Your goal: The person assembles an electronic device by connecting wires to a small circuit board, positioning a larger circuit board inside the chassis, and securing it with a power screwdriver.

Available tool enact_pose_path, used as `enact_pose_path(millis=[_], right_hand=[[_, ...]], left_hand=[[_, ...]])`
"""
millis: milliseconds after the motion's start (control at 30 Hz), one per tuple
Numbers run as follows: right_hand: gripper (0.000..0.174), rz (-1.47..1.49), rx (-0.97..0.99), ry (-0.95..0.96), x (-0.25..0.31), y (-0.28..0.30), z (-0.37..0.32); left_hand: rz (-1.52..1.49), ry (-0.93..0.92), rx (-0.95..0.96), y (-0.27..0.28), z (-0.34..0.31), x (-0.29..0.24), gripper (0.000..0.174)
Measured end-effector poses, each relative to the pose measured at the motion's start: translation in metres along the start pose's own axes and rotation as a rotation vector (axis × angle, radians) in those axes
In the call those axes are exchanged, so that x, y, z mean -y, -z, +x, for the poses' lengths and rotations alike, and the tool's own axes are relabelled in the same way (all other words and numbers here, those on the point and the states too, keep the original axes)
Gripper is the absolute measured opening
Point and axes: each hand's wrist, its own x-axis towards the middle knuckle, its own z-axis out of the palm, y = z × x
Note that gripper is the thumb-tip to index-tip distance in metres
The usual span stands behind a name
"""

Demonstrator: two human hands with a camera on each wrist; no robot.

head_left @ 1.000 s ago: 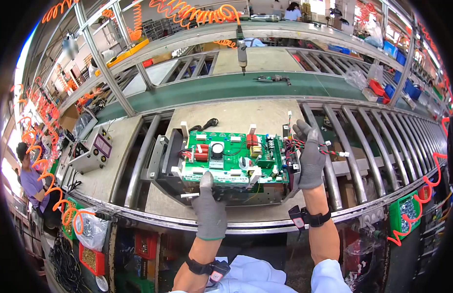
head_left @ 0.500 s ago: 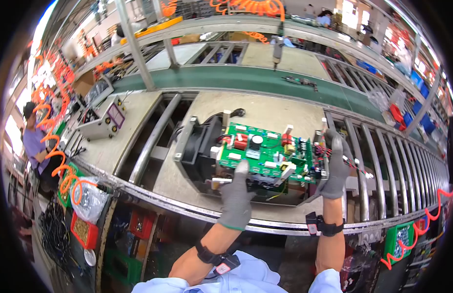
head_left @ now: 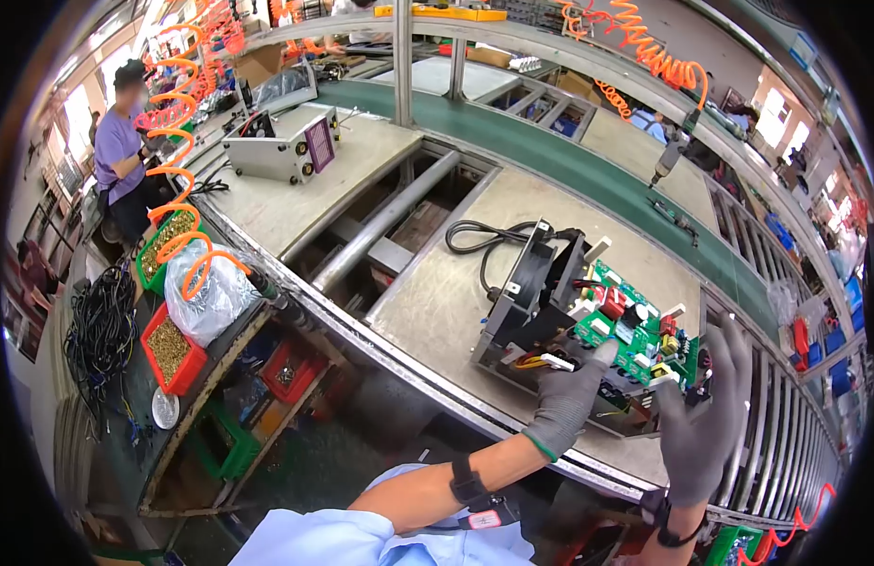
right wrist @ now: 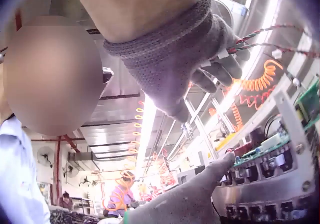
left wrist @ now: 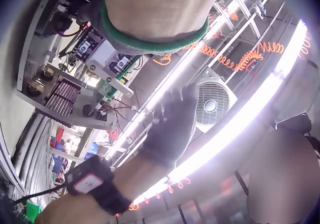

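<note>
A green circuit board (head_left: 635,325) with white posts sits on a dark metal chassis (head_left: 512,344), which has a black fan housing at its left end. The gloved left hand (head_left: 574,401) grips the board's near edge, thumb on top; its other fingers are mostly hidden. Beside the right end of the board, the gloved right hand (head_left: 706,415) is raised with fingers spread. In the right wrist view, twisted red, green and black wires (right wrist: 270,31) with white connectors run by the right hand's (right wrist: 185,59) loosely bent fingers; whether they touch is unclear.
A black cable (head_left: 475,236) lies behind the chassis. Another metal unit (head_left: 277,156) stands on the left board. Rollers (head_left: 786,406) run at the right, a green belt (head_left: 541,151) behind. Screw bins (head_left: 173,354) sit at left, and a driver (head_left: 671,156) hangs above the belt.
The head view has swung left, so the chassis appears farther right and more angled. My right hand has come away from the chassis's right end; my left thumb stays at the board's near edge.
</note>
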Motion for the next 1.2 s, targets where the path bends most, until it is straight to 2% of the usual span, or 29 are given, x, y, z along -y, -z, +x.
enact_pose_path(millis=[67,133,167,233,267,300,333,400,433,467,533,567,600,667,767,867,967,1100,1200], right_hand=[[0.073,0.107,0.156,0.040,-0.004,-0.026,0.028],[0.086,0.063,0.321,-0.070,-0.007,-0.059,0.061],[0.094,0.165,0.453,-0.131,-0.014,-0.071,0.073],[0.108,0.378,0.708,-0.257,-0.030,-0.086,0.087],[0.113,0.326,0.750,-0.178,-0.033,-0.088,0.085],[0.118,0.272,0.792,-0.095,-0.035,-0.089,0.085],[0.123,0.217,0.835,-0.007,-0.035,-0.090,0.086],[0.125,0.162,0.860,0.029,-0.029,-0.086,0.087],[0.123,0.140,0.863,0.045,-0.028,-0.085,0.088],[0.122,0.119,0.858,0.052,-0.028,-0.084,0.088],[0.121,0.116,0.844,0.089,-0.032,-0.086,0.085],[0.120,0.114,0.829,0.105,-0.035,-0.086,0.086],[0.120,0.094,0.839,0.098,-0.035,-0.085,0.084],[0.120,0.054,0.861,0.099,-0.032,-0.082,0.085],[0.115,0.022,0.861,0.136,-0.028,-0.079,0.086],[0.106,0.051,0.810,0.191,-0.041,-0.082,0.086],[0.101,0.035,0.822,0.223,-0.041,-0.073,0.093],[0.108,-0.027,0.890,0.215,-0.048,-0.062,0.096],[0.112,-0.058,0.860,0.241,-0.059,-0.063,0.088]], left_hand=[[-0.013,-0.030,0.064,0.004,-0.006,-0.005,0.061],[-0.100,-0.117,0.108,0.003,-0.005,0.003,0.062],[-0.045,-0.073,0.087,0.002,-0.007,0.000,0.060],[-0.018,-0.118,0.065,0.005,0.000,0.011,0.058],[-0.005,-0.139,0.055,0.008,0.008,0.022,0.058],[-0.019,-0.207,0.162,0.017,0.015,0.029,0.061],[0.085,-0.226,0.253,0.023,0.018,0.038,0.057],[0.300,-0.258,0.430,0.046,-0.007,0.012,0.049],[0.629,-0.276,0.394,0.065,-0.010,0.023,0.051],[0.786,-0.390,0.375,0.088,-0.017,0.035,0.051],[0.998,-0.457,0.398,0.129,-0.026,0.031,0.049],[1.062,-0.421,0.446,0.142,-0.025,0.022,0.048],[1.045,-0.669,0.239,0.150,-0.018,0.027,0.037],[1.227,-0.674,0.009,0.155,0.009,0.029,0.027],[1.446,-0.863,0.005,0.156,0.045,0.030,0.019],[1.569,-0.863,0.009,0.149,0.058,0.026,0.018],[1.461,-0.921,-0.059,0.143,0.067,0.032,0.018],[1.402,-1.105,-0.102,0.137,0.067,0.043,0.021],[1.537,-1.018,-0.041,0.132,0.066,0.043,0.031]])
